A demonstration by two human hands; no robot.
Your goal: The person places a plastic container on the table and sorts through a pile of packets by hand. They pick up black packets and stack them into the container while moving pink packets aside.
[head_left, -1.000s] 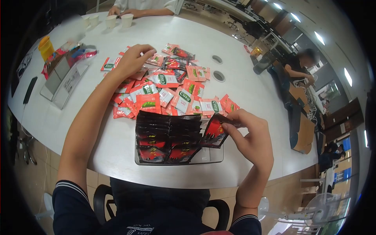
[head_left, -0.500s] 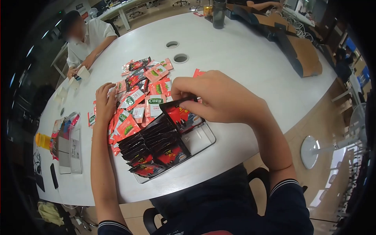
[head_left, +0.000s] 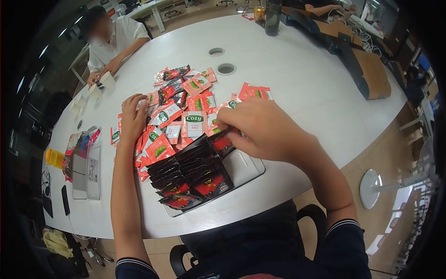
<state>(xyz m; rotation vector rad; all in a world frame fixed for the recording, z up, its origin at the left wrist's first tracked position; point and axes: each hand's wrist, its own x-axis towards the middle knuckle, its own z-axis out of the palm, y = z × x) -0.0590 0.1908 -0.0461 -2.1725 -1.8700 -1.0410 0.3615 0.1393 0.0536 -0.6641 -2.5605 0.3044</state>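
Observation:
My right hand pinches a black-and-red sachet by its upper edge, at the back end of a clear tray. Two rows of similar black sachets stand packed in that tray, leaning on one another. On the left side of a loose pile of pink Cozy sachets rests my left hand. Its fingers are apart and bent over the pile's edge, with their tips partly hidden. Several black-and-red sachets lie mixed in at the far end of the pile.
Left of my arm stands another clear holder beside a yellow container. White cups are near a seated person across the table. A dark bottle and opened cardboard sit at the far right.
My right hand has lowered the black-and-red sachet toward the tray, against the back of the row. My left hand stays at the pile. The whole view has shifted slightly.

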